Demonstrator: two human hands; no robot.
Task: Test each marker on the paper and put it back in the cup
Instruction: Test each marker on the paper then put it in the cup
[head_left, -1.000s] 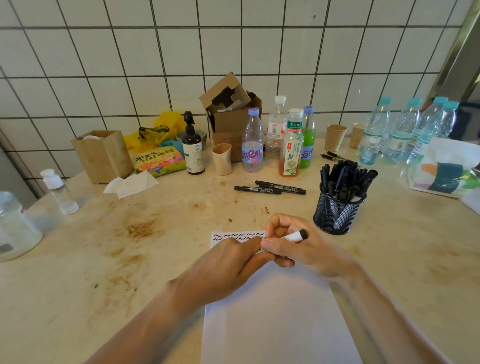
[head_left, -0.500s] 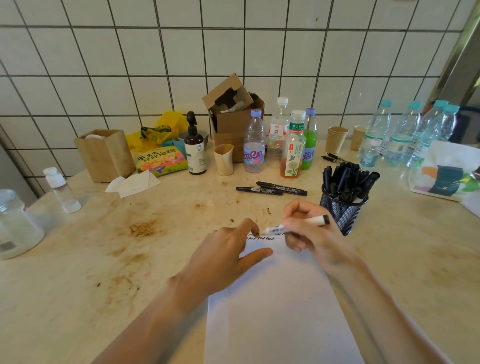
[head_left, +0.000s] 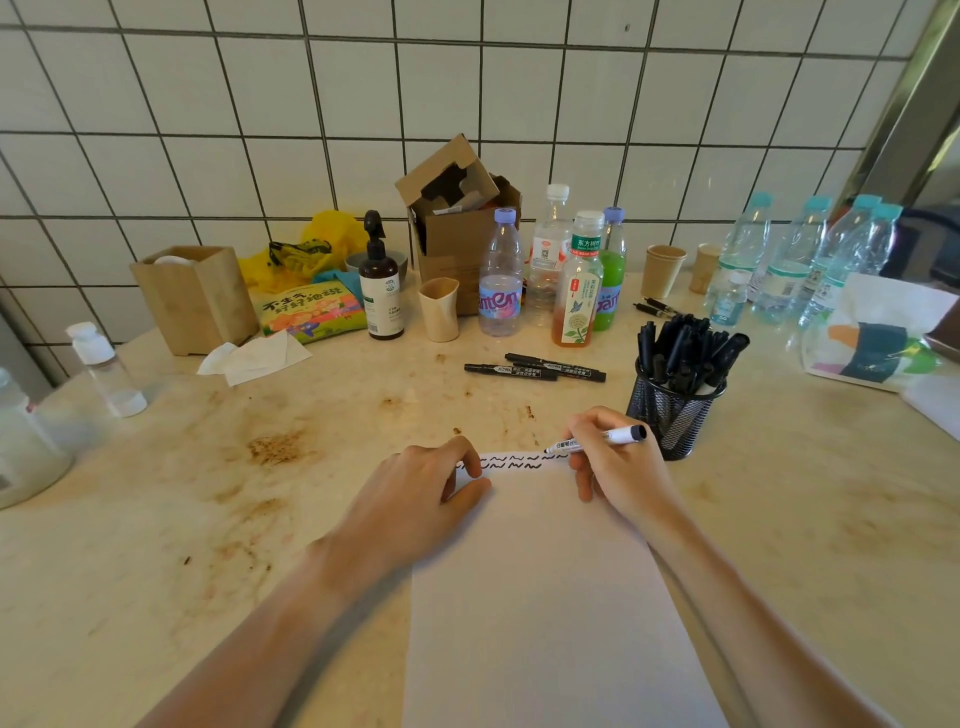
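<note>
Right of paper (head_left: 540, 597): mesh cup (head_left: 670, 415) packed with black markers. Right hand (head_left: 615, 467) gripping white marker (head_left: 597, 439), tip on squiggles; left hand (head_left: 415, 499) loosely curled, pressing paper.

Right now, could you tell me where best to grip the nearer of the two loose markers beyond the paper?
Pinch the nearer marker at mid-barrel, coming from above. It lies flat, crosswise, and the other marker lies close behind it, so fingers fit best at its near and far sides.
</note>
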